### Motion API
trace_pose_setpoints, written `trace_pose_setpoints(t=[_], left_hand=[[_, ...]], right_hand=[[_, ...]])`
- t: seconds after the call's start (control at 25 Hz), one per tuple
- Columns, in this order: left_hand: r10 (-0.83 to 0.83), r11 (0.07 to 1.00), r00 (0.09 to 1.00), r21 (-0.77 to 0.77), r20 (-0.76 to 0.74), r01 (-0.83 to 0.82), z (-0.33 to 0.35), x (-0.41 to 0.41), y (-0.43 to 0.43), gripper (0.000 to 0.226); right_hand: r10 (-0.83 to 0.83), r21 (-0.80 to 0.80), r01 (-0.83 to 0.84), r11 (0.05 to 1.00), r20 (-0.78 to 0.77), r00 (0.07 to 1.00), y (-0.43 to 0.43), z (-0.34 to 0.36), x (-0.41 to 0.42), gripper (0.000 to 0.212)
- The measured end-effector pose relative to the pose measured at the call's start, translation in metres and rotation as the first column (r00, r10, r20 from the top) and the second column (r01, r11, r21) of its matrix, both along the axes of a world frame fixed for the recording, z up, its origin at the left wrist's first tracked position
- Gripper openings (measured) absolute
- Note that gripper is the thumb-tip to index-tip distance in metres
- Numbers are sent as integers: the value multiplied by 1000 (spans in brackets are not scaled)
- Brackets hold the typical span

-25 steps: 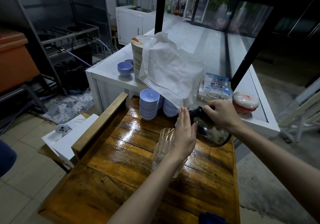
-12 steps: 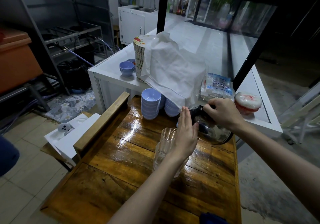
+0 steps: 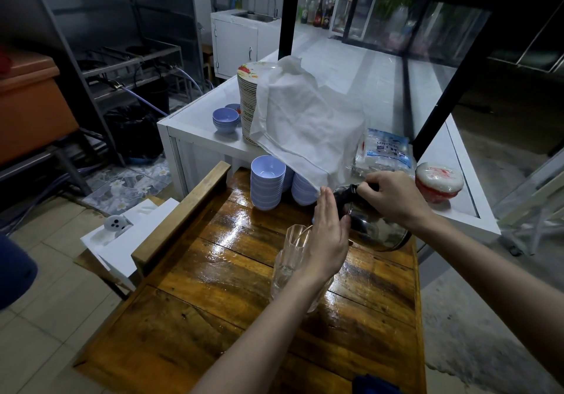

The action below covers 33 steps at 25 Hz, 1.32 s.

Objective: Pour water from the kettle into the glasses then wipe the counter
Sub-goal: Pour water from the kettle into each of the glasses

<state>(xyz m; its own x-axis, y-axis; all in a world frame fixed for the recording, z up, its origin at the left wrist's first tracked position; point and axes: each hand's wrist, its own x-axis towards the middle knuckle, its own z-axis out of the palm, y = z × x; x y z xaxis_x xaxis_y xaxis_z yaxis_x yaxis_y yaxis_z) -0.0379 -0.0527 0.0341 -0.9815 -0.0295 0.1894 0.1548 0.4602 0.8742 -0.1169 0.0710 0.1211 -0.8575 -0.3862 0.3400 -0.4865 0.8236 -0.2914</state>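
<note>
A steel kettle (image 3: 377, 230) with a black handle hangs tilted over the wet wooden counter (image 3: 232, 274). My right hand (image 3: 393, 196) is closed on the handle from above. The kettle's spout end is hidden behind my left hand (image 3: 328, 238), which is flat with straight fingers, its thumb touching the kettle's front. Clear glasses (image 3: 288, 264) stand on the counter just left of and partly behind that hand; I cannot tell whether the hand touches them. A dark blue object (image 3: 375, 387) peeks in at the counter's near edge.
Two stacks of lilac bowls (image 3: 267, 181) stand at the counter's far end. Behind, a white table (image 3: 195, 125) carries a plate stack under a white cloth (image 3: 305, 125), a plastic bag (image 3: 386, 154) and a red-and-white container (image 3: 439, 184). White boxes (image 3: 122, 241) lie on the floor at left.
Both hands and the kettle stay almost where they were; only the view has shifted slightly.
</note>
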Motion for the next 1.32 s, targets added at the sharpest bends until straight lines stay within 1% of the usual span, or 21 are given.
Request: trace_pose_setpoints(t=[0.12, 0.28, 0.4, 0.52, 0.68, 0.96, 1.16, 1.32], left_hand=[[2, 1000, 1000, -13, 1, -2, -1, -1, -3, 62], [5, 1000, 1000, -10, 3, -5, -1, 0, -5, 61], [-1, 1000, 1000, -3, 6, 1, -2, 3, -4, 62], [-3, 1000, 1000, -1, 9, 3, -1, 4, -4, 62], [4, 1000, 1000, 0, 3, -4, -2, 3, -4, 62], [5, 1000, 1000, 15, 3, -6, -4, 4, -6, 63], [-2, 1000, 1000, 7, 11, 2, -4, 5, -5, 62], [0, 1000, 1000, 26, 12, -1, -3, 5, -5, 62]], right_hand=[[0, -36, 0, 999, 2, 1000, -1, -3, 0, 45], [1, -4, -1, 1000, -5, 1000, -3, -5, 1, 40], [21, 30, -20, 999, -32, 999, -5, -4, 0, 46], [39, 58, -36, 998, -59, 997, -5, -4, -2, 44], [49, 58, -45, 997, -82, 995, -5, -4, -2, 40], [58, 48, -53, 997, -105, 993, -9, -7, 0, 45], [71, 54, -66, 996, -99, 993, -6, -7, -1, 43], [68, 70, -61, 996, -102, 992, -7, -3, 0, 35]])
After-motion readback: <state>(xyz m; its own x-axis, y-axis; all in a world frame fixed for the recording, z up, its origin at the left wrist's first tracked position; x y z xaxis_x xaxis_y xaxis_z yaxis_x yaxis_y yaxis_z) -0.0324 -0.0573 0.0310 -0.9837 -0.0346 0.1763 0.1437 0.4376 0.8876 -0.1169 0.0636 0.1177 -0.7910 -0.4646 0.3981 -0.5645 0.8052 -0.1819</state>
